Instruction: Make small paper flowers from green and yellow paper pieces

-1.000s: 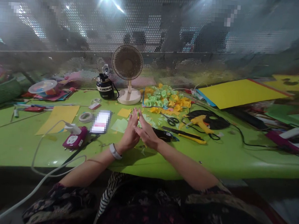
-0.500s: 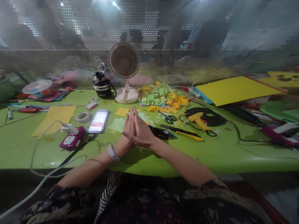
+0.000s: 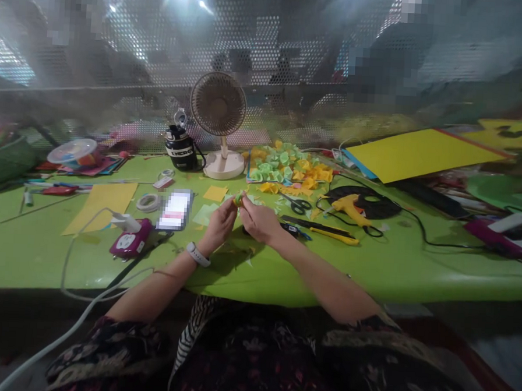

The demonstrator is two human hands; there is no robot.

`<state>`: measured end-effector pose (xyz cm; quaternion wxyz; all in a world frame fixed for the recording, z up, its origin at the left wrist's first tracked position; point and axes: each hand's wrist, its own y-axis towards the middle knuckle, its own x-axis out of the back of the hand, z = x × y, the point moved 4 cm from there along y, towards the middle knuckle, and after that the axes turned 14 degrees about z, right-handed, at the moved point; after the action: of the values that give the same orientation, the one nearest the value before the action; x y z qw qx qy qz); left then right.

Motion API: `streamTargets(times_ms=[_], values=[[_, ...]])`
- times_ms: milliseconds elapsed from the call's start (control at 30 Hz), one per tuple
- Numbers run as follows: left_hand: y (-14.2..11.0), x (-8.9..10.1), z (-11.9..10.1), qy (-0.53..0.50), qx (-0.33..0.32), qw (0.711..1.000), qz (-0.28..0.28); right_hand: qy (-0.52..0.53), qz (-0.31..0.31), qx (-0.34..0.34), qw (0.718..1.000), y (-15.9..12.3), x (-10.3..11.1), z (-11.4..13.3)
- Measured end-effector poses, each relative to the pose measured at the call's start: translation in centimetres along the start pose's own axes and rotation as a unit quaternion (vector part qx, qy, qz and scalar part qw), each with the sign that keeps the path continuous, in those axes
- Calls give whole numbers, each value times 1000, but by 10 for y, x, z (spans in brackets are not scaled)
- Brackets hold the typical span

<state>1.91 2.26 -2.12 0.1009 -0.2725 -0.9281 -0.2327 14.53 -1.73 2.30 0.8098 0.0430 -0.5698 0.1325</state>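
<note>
Between my fingertips is a small green and yellow paper piece (image 3: 238, 200), partly covered by the fingers. My left hand (image 3: 220, 223) pinches it from the left, with a pale band on that wrist. From the other side my right hand (image 3: 259, 220) closes on the same piece. Both hands hover over the green table near paper scraps. A heap of green and yellow folded paper flowers (image 3: 284, 166) lies just beyond. Left of the hands are a pale green paper sheet (image 3: 204, 214) and a small yellow paper square (image 3: 215, 193).
Right of my hands lie scissors (image 3: 299, 204), a yellow cutter knife (image 3: 335, 235) and a yellow glue gun (image 3: 352, 209) with its cord. A fan (image 3: 223, 165) and a dark bottle (image 3: 180, 150) stand behind. Leftward are a phone (image 3: 175, 209), tape (image 3: 148, 202) and a purple adapter (image 3: 131, 239).
Earlier my palms were pressed flat together with fingers stretched forward. Now they have parted, and the fingertips of both hands pinch the small paper piece, which shows between them.
</note>
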Motion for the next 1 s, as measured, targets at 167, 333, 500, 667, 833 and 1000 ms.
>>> streamTargets(times_ms=[167, 333, 500, 667, 833, 1000], values=[[4, 1, -1, -89, 16, 996, -3, -15, -17, 6, 1000, 3, 1, -5], [4, -2, 0, -167, 31, 985, -11, -8, -52, -6, 999, 6, 3, -9], [3, 1, -4, -184, 37, 982, -22, 39, -100, 25, 994, 9, 6, -17], [0, 7, -6, -200, 57, 978, -32, 87, -122, 64, 987, 11, 10, -24], [2, 5, -3, -217, 56, 974, -36, 128, -132, 71, 980, 13, 10, -27], [4, 7, 1, -212, 65, 974, -51, 204, -128, 92, 966, 15, 9, -29]])
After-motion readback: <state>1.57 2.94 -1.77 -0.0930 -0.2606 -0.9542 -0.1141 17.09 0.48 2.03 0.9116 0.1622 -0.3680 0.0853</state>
